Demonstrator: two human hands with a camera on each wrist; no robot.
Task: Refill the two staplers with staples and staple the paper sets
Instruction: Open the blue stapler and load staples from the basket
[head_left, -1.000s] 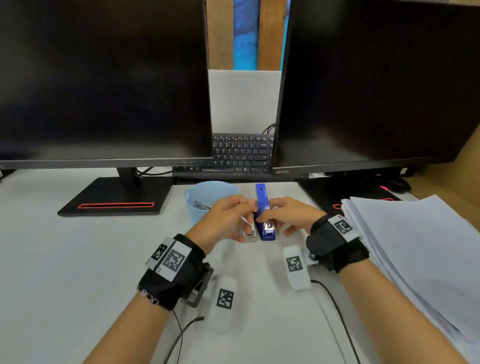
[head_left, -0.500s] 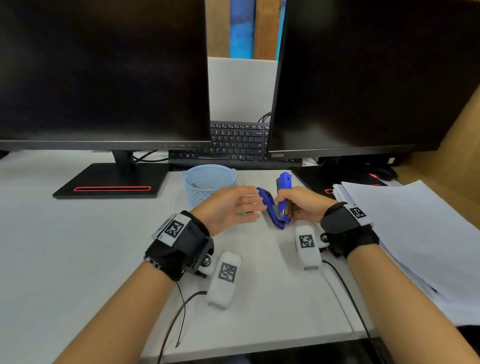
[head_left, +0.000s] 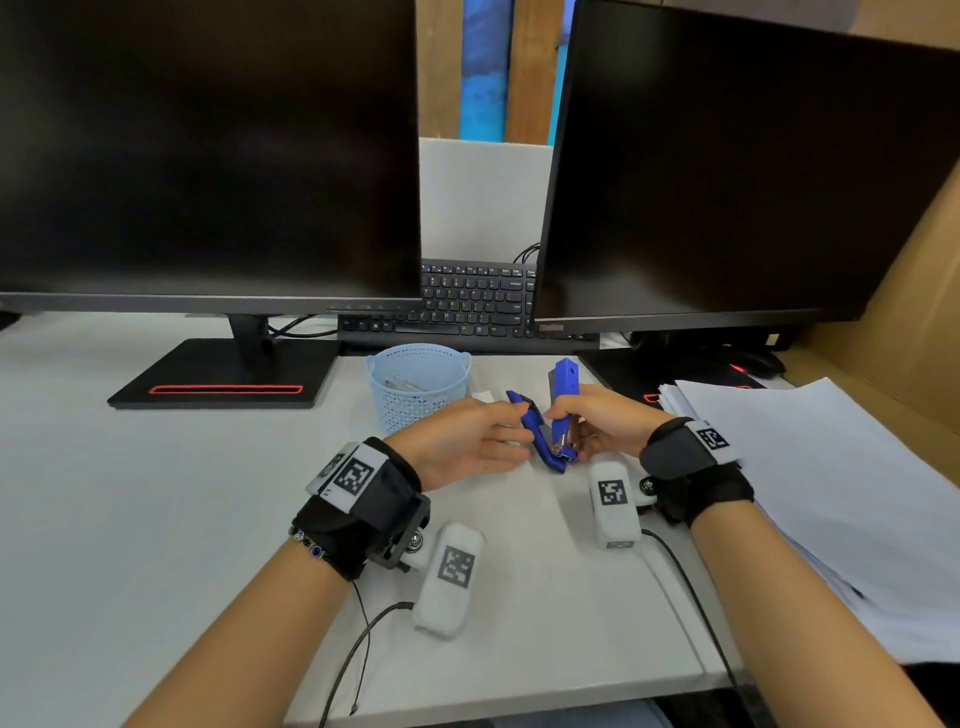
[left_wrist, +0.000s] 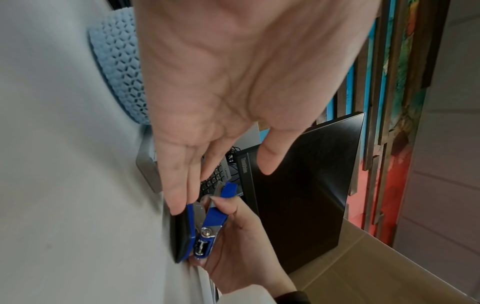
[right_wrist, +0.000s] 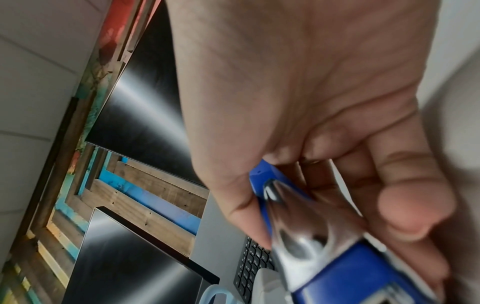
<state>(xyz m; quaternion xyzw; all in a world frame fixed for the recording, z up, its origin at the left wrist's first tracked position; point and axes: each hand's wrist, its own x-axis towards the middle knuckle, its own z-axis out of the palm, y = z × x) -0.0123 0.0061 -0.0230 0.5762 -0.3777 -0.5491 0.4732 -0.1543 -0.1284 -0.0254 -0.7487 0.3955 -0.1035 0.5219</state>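
A blue stapler (head_left: 565, 375) stands swung open in a V above the white desk (head_left: 156, 519), hinge end low. My right hand (head_left: 589, 418) grips its raised upper arm, thumb and fingers curled round it; the metal magazine shows in the right wrist view on the stapler (right_wrist: 345, 273). My left hand (head_left: 511, 431) has straight fingers whose tips touch the stapler's lower base (left_wrist: 191, 224). A grey metal object (left_wrist: 146, 164) lies partly hidden under my left hand. A light blue basket (head_left: 418, 387) with metal pieces in it stands just behind. A stack of white paper (head_left: 810, 493) lies to the right.
Two dark monitors (head_left: 208, 156) (head_left: 727, 182) stand at the back, with a black keyboard (head_left: 467, 306) between them. The left monitor's foot (head_left: 223, 374) sits left of the basket. A cardboard wall (head_left: 914, 322) bounds the right side. The desk's front edge (head_left: 519, 712) is close.
The stapler, lying flat and closed a second ago, has been opened, its upper arm raised by my right hand. My left fingers have straightened against its base.
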